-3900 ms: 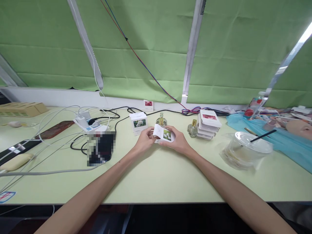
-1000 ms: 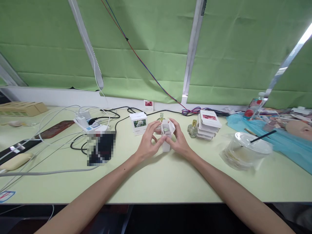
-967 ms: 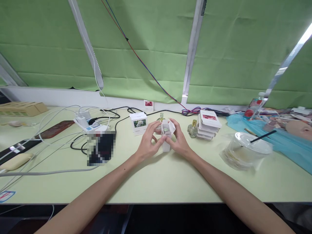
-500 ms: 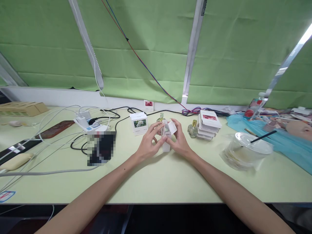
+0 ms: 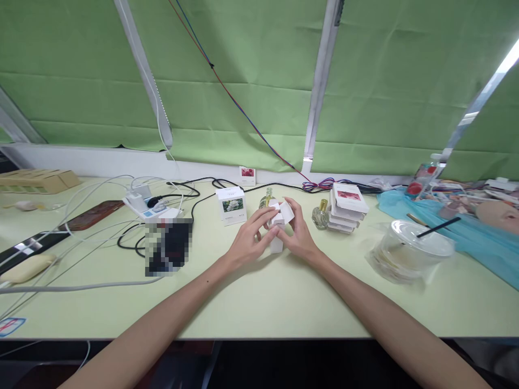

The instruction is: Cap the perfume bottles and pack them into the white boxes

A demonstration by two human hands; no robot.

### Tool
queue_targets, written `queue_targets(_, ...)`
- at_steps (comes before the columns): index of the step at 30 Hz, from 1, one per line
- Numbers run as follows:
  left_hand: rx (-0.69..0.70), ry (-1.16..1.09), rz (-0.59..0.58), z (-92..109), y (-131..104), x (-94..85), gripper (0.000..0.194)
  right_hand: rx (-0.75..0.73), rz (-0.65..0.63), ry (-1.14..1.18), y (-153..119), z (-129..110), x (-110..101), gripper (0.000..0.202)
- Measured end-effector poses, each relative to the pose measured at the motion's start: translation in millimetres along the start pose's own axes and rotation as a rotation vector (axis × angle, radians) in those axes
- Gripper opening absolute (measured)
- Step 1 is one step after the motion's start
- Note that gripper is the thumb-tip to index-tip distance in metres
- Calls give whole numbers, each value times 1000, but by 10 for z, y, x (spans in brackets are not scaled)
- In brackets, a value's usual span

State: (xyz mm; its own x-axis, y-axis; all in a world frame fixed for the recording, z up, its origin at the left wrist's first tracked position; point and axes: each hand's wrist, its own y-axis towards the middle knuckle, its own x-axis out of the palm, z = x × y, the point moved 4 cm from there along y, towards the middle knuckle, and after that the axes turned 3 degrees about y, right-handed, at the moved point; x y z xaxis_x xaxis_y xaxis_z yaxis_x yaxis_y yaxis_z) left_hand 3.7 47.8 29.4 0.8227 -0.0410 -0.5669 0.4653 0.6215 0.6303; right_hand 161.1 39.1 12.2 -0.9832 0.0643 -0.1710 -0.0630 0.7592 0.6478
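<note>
Both hands hold a small white box upright near the middle of the table. My left hand has its fingers over the top left of the box, on a small folded flap. My right hand grips the right side, beside a raised flap. What is inside the box is hidden. Just behind it stands a glass bottle with a gold neck. A white box with a flower picture is to the left. To the right, another glass bottle stands beside stacked white boxes.
A lidded plastic cup with a black straw sits in a clear bag at the right, near blue plastic. Cables, a power strip and a phone lie at the left. A small picture card box stands behind.
The left fingers have moved slightly down, and a flap that stood up now lies folded over the box opening. The right hand has hardly moved.
</note>
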Motion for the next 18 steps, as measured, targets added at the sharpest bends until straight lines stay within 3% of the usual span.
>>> queue_targets(18, 0, 60, 13, 8, 9, 12, 44, -9, 13, 12, 11, 18, -6, 75)
